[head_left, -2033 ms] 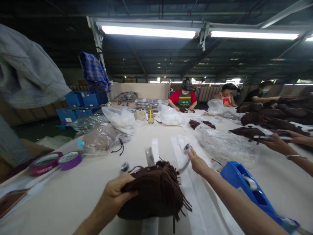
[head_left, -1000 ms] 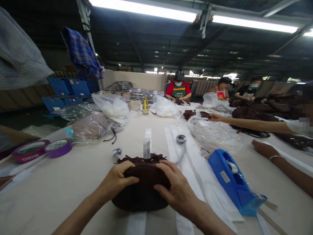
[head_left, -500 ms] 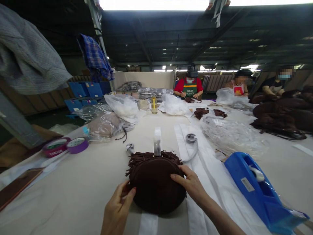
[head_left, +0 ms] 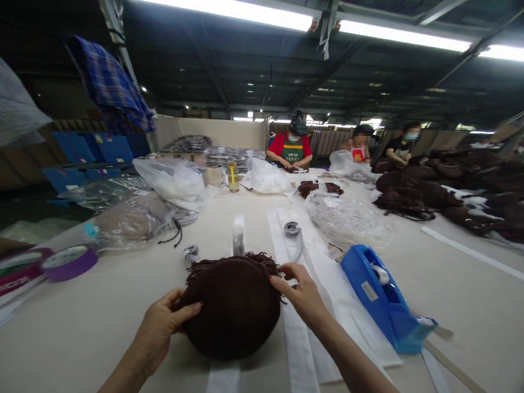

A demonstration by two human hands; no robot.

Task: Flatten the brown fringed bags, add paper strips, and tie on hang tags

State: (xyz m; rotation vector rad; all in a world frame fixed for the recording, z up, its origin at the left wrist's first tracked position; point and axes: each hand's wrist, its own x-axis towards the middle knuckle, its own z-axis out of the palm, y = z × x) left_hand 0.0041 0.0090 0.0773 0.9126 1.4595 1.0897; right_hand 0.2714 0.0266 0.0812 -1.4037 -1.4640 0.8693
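Note:
A round dark brown bag [head_left: 233, 311] with fringe along its top is held on the table in front of me. My left hand [head_left: 161, 325] grips its left side, thumb on the front face and the other fingers behind. At the upper right edge, my right hand [head_left: 301, 289] pinches the bag near the fringe [head_left: 264, 263]. A pale wrapped strap [head_left: 238, 234] rises behind the bag, and a white strip [head_left: 223, 376] shows beneath it. Just beyond my right hand lies a grey wrapped strap end [head_left: 293, 232] on white sheets [head_left: 315, 305].
To the right stands a blue tape dispenser [head_left: 380, 297]. Purple tape rolls [head_left: 71, 263] and a plastic-wrapped bag [head_left: 131, 218] lie at left. Clear plastic bags [head_left: 347, 218] and piled brown bags [head_left: 434, 185] are farther right. Co-workers [head_left: 290, 150] sit across the table.
My view has turned to the right, so the scene sits farther left. My right hand has moved up along the bag's edge toward the fringe. Both hands still hold the bag.

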